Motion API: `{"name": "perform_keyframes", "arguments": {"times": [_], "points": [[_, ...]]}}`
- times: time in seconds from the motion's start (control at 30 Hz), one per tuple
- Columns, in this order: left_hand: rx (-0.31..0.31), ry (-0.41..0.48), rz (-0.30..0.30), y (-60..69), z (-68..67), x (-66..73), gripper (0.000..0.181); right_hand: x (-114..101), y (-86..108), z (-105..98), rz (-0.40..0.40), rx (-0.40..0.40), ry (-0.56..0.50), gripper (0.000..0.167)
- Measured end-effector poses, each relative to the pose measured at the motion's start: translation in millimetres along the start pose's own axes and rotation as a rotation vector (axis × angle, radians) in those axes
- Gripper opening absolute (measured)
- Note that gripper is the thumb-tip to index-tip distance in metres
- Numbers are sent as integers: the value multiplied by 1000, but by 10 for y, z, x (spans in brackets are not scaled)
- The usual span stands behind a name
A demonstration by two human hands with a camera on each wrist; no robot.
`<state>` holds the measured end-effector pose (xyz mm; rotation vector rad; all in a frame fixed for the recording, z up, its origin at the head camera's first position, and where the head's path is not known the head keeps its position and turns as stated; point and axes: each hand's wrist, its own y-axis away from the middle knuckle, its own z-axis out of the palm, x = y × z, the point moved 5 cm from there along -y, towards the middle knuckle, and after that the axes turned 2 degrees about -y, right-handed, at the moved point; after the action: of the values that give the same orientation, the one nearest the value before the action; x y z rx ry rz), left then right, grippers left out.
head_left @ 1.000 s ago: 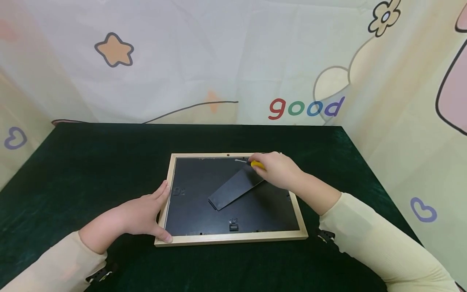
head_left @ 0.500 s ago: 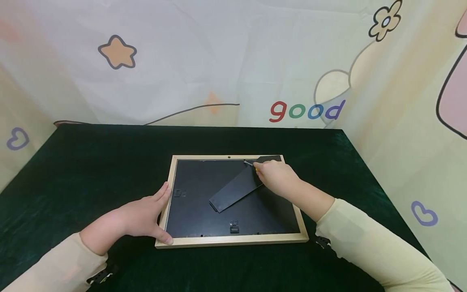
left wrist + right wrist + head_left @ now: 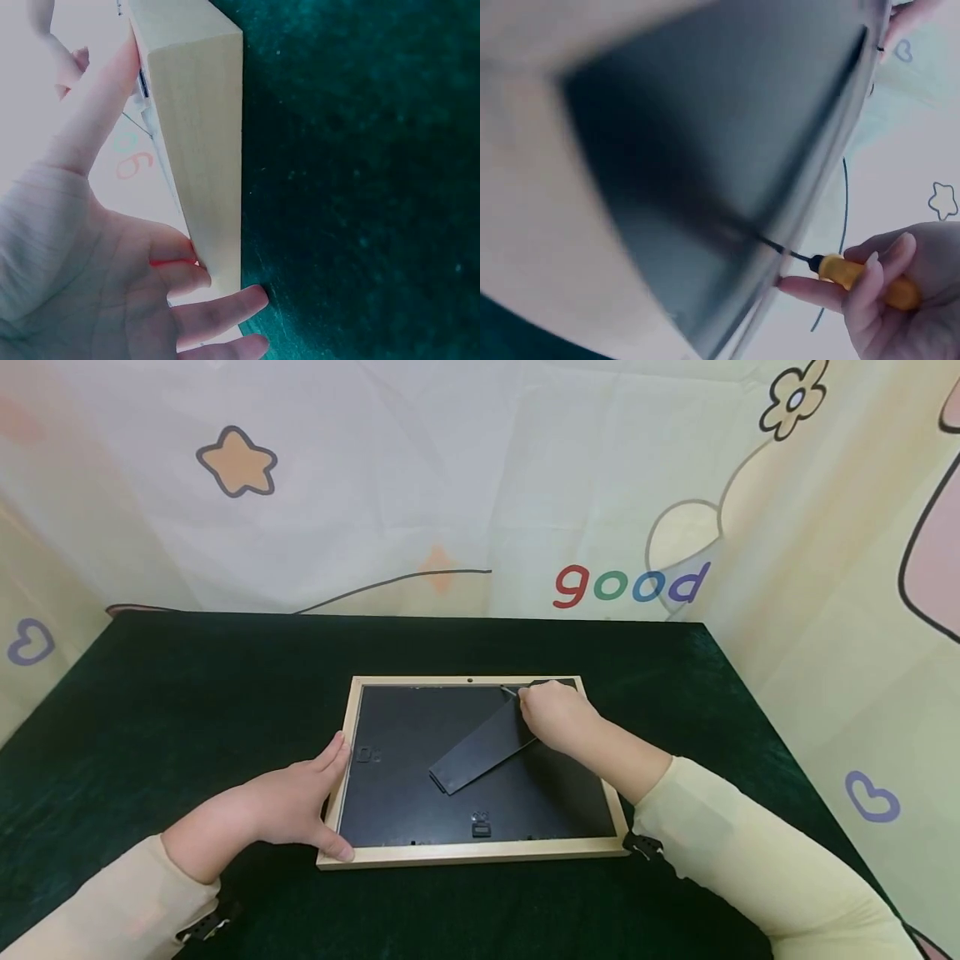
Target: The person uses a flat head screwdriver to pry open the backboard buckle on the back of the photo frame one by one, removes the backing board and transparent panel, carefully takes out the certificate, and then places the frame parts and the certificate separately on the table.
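Note:
A light wooden frame [image 3: 480, 853] lies back side up, with a black backing board [image 3: 405, 727] and a black stand leg [image 3: 480, 747] set diagonally across it. My left hand [image 3: 288, 802] rests on the frame's left side, fingers along the outer edge and thumb at the near corner; in the left wrist view the hand [image 3: 112, 270] has its fingers spread against the wooden side [image 3: 199, 150]. My right hand [image 3: 561, 718] grips a screwdriver whose yellow handle [image 3: 841, 271] shows in the right wrist view; its shaft reaches the backing's far edge. The right hand [image 3: 900, 292] curls its fingers round the handle.
A dark green cloth [image 3: 187, 693] covers the table under the frame. Behind stands a pale printed curtain [image 3: 420, 468] with a star, hearts and the word "good". Small metal fittings [image 3: 481, 828] sit on the backing near its front edge.
My right hand has shifted slightly left, and the screwdriver's tip has moved from above the backing to its far edge. The handle is now hidden in the head view. My left hand has stayed put.

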<state>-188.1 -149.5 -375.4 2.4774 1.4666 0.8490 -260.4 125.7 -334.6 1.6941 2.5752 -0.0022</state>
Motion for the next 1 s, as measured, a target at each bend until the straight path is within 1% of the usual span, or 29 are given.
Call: {"name": "perform_keyframes", "arguments": {"times": [0.07,0.1,0.23,0.33,0.47,0.57,0.63,0.7,0.8,0.9,0.93,1.0], "points": [[-3,-1,-7,5,-3,10,134,6,-53,-30,16,-61,-28,19],[-3,-1,-10,8,-5,15,134,10,-85,-46,37,-105,-46,20],[-5,1,-18,14,-4,15,134,10,-232,-117,130,-311,-105,23],[-5,5,-18,10,-2,5,134,13,-361,-182,178,-442,-104,25],[-6,10,-16,6,-10,4,133,50,-514,-260,200,-540,-117,25],[-5,10,-21,8,-10,10,133,76,-589,-299,223,-575,-145,25],[-4,11,-24,7,-4,17,132,74,-619,-306,237,-576,-135,24],[-2,16,-22,10,4,24,132,44,-620,-301,235,-544,-130,23],[5,18,-16,19,6,23,132,-16,-579,-279,210,-445,-101,23],[15,7,-19,27,-7,10,132,-89,-492,-248,167,-307,-60,20],[17,3,-22,27,-10,3,132,-122,-456,-231,145,-265,-21,17],[15,-1,-24,26,-12,-5,132,-196,-365,-173,90,-209,66,14]]}}
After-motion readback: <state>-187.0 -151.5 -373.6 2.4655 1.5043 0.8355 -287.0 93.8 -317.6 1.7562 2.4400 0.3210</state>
